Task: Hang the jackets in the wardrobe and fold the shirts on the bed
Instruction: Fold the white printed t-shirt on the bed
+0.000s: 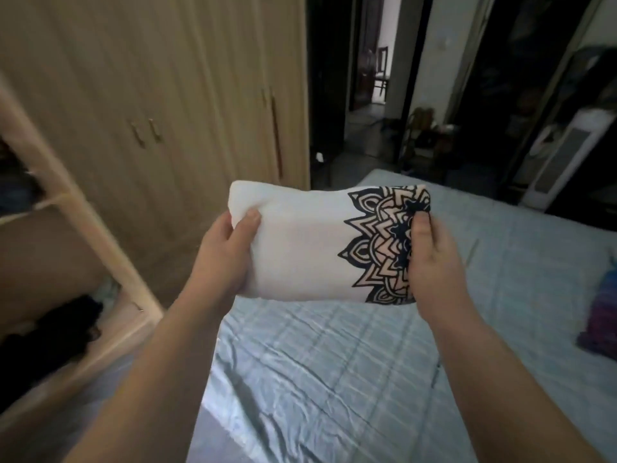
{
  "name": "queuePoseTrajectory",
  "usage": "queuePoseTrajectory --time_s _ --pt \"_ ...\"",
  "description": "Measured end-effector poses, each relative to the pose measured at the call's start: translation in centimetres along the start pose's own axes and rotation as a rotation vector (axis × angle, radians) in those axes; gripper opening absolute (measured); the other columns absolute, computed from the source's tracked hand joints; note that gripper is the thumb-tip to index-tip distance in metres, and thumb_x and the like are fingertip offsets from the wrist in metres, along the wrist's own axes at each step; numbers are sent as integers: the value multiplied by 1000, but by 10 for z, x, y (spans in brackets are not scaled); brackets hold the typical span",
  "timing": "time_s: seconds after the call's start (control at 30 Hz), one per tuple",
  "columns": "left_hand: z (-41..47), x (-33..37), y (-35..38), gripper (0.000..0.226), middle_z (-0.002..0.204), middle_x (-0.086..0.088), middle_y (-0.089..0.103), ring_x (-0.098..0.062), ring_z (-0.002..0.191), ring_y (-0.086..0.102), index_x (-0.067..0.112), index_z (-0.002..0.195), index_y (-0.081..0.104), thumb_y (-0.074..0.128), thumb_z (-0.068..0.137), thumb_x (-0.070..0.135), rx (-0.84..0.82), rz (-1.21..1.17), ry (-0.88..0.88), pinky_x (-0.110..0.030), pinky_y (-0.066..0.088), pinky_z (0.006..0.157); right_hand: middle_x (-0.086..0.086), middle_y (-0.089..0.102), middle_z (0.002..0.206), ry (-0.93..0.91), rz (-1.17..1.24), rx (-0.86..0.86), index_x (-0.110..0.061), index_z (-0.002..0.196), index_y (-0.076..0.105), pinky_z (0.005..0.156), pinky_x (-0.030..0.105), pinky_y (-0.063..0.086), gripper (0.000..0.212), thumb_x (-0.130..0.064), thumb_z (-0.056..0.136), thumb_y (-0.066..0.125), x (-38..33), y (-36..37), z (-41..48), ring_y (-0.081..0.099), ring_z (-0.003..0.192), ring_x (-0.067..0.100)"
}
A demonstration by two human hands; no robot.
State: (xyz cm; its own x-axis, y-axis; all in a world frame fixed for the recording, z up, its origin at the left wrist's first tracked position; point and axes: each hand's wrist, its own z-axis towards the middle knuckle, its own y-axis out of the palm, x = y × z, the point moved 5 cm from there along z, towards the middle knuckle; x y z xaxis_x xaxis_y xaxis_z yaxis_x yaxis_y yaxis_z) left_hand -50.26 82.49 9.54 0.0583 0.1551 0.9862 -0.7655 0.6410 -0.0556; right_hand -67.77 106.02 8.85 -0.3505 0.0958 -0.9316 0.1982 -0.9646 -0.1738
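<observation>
A folded white shirt (300, 242) with a dark mandala print on its right end is held in the air above the bed (334, 379). My left hand (227, 252) grips its left end, thumb on top. My right hand (434, 262) grips the printed right end, thumb on top. The bed has a light blue checked sheet. The wooden wardrobe (150, 95) stands to the left with its far doors shut, and an open section (50, 262) at the near left shows shelves with dark clothes.
A purple and blue garment (601, 319) lies at the bed's right edge. A dark doorway (367, 78) opens beyond the wardrobe. A white appliance (561, 155) and dark furniture stand at the far right behind the bed.
</observation>
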Motion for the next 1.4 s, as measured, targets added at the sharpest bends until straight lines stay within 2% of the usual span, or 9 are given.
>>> queuePoseTrajectory --time_s 0.13,0.37,0.47,0.53,0.6,0.83,0.97,1.17,1.4 --pt "-14 19 -145 37 103 8 75 -15 95 71 39 103 70 59 78 64 224 -3 30 -47 57 86 -15 64 100 -124 41 -125 -30 112 60 89 30 46 36 -53 99 36 -66 121 -32 61 97 7" --pt "-79 36 -375 32 106 6 75 -18 96 72 41 105 70 60 81 59 560 -29 106 -56 56 87 -26 62 90 -212 165 -395 -41 100 57 78 26 42 32 -63 93 33 -162 330 -132 58 87 -9" --pt "-109 42 -449 30 107 6 75 -18 97 72 40 106 69 60 84 59 691 1 137 -57 57 85 -24 61 90 -241 197 -510 -40 100 55 77 28 44 35 -65 93 32 -196 404 -173 60 87 -2" --pt "-125 42 -489 31 108 7 74 -17 98 72 41 108 68 60 85 60 773 8 137 -55 57 85 -26 58 85 -282 216 -568 -38 101 54 68 20 42 33 -62 95 32 -216 443 -196 58 81 -11" --pt "-136 39 -522 34 110 8 73 -17 99 71 41 109 68 60 85 63 844 18 128 -54 57 86 -27 57 82 -319 231 -621 -38 101 53 63 14 36 30 -59 98 31 -232 478 -214 53 76 -21" --pt "-123 15 -601 38 104 5 75 -19 98 72 35 106 70 61 80 62 1034 62 101 -47 59 83 -23 60 84 -341 307 -791 -35 101 54 63 15 37 24 -48 103 34 -240 595 -237 53 77 -20" --pt "-75 -2 -629 40 109 4 74 -20 102 71 35 109 69 60 82 64 1022 64 70 -51 56 87 -25 57 84 -338 333 -805 -33 103 54 60 2 32 31 -54 98 31 -233 656 -215 51 78 -24" --pt "45 -27 -668 38 104 6 75 -17 95 72 37 102 70 60 80 66 1085 88 32 -40 60 76 -28 55 87 -305 352 -867 -34 106 53 66 7 34 35 -57 95 29 -221 780 -144 50 80 -25" --pt "118 -51 -728 41 101 9 74 -16 93 72 39 98 70 58 77 72 1180 91 -71 -56 59 78 -23 57 85 -282 333 -971 -36 98 53 67 9 35 27 -50 102 31 -227 897 -120 52 79 -22"
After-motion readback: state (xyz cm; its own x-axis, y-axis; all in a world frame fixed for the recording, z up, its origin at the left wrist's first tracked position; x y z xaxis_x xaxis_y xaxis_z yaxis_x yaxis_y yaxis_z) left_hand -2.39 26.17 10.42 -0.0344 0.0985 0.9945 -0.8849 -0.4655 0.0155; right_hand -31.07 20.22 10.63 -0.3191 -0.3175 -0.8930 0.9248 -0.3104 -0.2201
